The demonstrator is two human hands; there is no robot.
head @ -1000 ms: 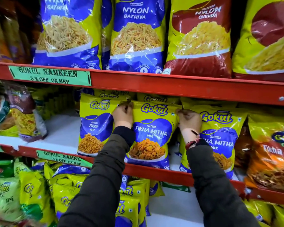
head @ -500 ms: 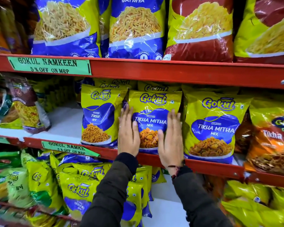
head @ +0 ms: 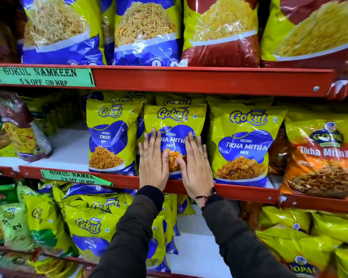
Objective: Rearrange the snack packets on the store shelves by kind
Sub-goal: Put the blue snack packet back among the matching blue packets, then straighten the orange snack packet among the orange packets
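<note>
Now that both hands have come down from the packet's top corners, the left hand (head: 153, 157) and right hand (head: 195, 167) lie flat with straight fingers on the Tikha Mitha Mix packet (head: 175, 121), standing upright on the middle shelf (head: 249, 192) beside its twin (head: 243, 145), so it seems settled.

A shop, red metal shelves (head: 189, 81) stacked with snack packets (head: 243, 145), green discount label (head: 42, 76) on the edge

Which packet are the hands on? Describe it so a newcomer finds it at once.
Find the middle red shelf, under the green "Gokul Namkeen" label. Three yellow-and-blue Gokul packets stand in front; it is the centre packet, with the left hand and right hand flat on its face. The left packet reads Tikha Sev; the right packet, also Tikha Mitha Mix, is untouched.
</note>
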